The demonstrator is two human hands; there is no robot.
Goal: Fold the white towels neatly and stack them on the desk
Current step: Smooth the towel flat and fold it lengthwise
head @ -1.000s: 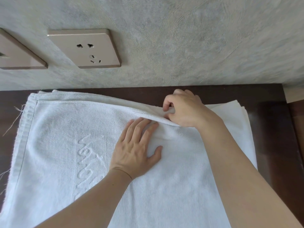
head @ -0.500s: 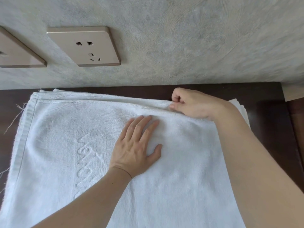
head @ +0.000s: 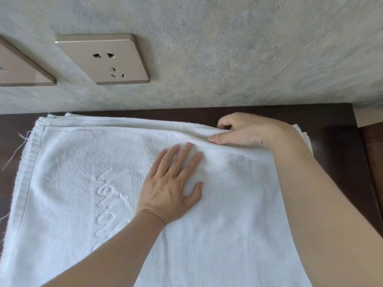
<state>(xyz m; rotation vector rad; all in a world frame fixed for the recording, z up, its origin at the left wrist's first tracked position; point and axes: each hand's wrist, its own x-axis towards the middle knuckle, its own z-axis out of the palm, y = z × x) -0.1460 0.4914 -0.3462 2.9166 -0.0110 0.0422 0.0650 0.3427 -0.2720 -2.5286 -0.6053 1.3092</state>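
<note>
A white towel [head: 78, 183] with embossed lettering lies spread over the dark wooden desk [head: 335, 146], its far hem running along the wall. My left hand [head: 172, 185] lies flat on the middle of the towel with fingers straight, pressing it down. My right hand [head: 246, 129] is at the far hem on the right, thumb and curled fingers pinching the towel's edge. White layered edges [head: 303, 135] of more towel stick out beyond my right wrist; how many layers is unclear.
A grey textured wall [head: 248, 48] rises straight behind the desk, with a beige socket plate [head: 103, 59] and part of a second plate [head: 20, 69] at the left. Loose threads [head: 17, 146] hang off the towel's left edge. The desk's right edge [head: 364, 162] lies near my right forearm.
My right hand has slid to the right along the far hem while pinching it, flattening the raised fold. My left hand has stayed flat in the same place.
</note>
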